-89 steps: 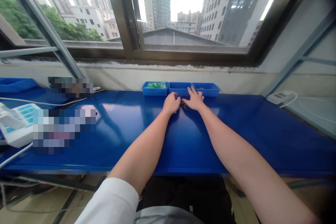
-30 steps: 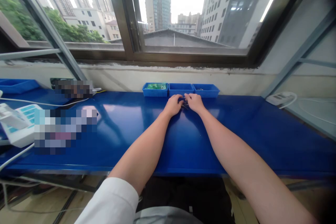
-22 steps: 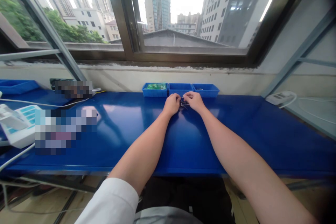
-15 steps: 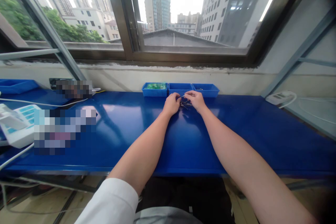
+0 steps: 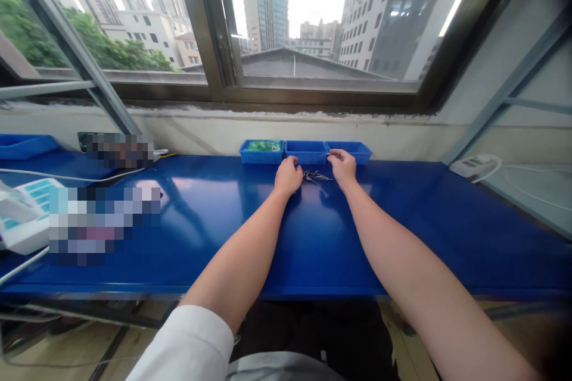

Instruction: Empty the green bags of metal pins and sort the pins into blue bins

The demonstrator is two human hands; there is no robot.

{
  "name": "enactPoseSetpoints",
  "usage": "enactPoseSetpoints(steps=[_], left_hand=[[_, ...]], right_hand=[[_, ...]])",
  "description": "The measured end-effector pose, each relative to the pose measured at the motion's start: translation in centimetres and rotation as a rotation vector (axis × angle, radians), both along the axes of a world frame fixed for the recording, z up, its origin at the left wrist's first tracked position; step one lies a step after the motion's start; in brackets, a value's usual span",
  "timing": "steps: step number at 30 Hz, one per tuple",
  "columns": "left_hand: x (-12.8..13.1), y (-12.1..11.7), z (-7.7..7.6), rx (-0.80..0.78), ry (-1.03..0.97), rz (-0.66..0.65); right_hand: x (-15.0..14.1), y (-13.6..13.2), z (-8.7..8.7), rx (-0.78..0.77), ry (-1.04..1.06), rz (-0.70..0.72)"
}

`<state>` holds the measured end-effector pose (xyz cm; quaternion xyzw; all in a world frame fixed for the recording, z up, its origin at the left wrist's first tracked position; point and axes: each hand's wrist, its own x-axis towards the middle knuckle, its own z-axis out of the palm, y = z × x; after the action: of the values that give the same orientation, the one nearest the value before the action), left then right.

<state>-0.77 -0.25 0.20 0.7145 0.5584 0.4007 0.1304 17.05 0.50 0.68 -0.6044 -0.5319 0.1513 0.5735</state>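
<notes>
A small heap of thin dark metal pins [image 5: 317,177] lies on the blue table, between my two hands. My right hand [image 5: 344,168] pinches one slim metal pin [image 5: 323,155] just in front of the right blue bin [image 5: 364,156], the tip pointing left. Close to the left side of the heap, my left hand [image 5: 288,177] rests with curled fingers; what it holds, if anything, is hidden. In front of the wall stand a middle blue bin [image 5: 306,158] and a left blue bin [image 5: 261,158], with a green plastic packet [image 5: 263,146] in the left one.
The blue table [image 5: 214,238] runs below a window. At the left are a white device with blue slots [image 5: 27,214], a blue tray [image 5: 27,146], cables and blurred patches. A white power strip [image 5: 476,165] lies at the right beside a grey metal frame [image 5: 509,86].
My right hand has moved right and slightly up, away from my left hand, with a pin between its fingers. The heap shows more fully; my left hand has barely moved.
</notes>
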Motion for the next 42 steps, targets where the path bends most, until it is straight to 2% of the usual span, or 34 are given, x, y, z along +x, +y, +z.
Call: enactPoseSetpoints(steps=[5,8,11,15,18,21,23,28,37,42], left_hand=[[0.0,0.0,-0.1,-0.009,0.023,-0.019],[0.0,0.1,-0.1,-0.022,0.037,-0.024],[0.0,0.2,-0.2,-0.036,0.058,-0.023],[0.0,0.0,-0.1,-0.050,0.110,-0.022],[0.1,-0.3,0.1,-0.057,0.177,-0.093],[0.1,-0.6,0.2,-0.071,0.281,-0.201],[0.1,-0.7,0.2,-0.083,0.342,-0.248],[0.3,-0.5,0.0,-0.112,0.402,-0.270],[0.4,-0.7,0.2,-0.115,0.412,-0.282],[0.4,-0.9,0.3,-0.066,0.377,-0.268]], right_hand=[[0.5,-0.2,0.4,-0.009,-0.070,-0.106],[0.7,-0.6,0.5,-0.096,-0.139,-0.189],[0.5,-0.8,0.5,-0.187,-0.222,-0.207],[0.1,-0.8,0.4,-0.084,-0.339,-0.235],[0.0,-0.6,0.2,-0.070,-0.402,-0.098],[-0.2,-0.6,0.0,-0.209,-0.459,0.088],[-0.5,-0.7,-0.1,-0.301,-0.510,0.137],[-0.9,-1.0,0.0,-0.383,-0.551,0.194],[-1.1,-0.6,-0.7,-0.304,-0.618,0.235],[-1.3,-0.8,-0.4,-0.232,-0.625,0.232]])
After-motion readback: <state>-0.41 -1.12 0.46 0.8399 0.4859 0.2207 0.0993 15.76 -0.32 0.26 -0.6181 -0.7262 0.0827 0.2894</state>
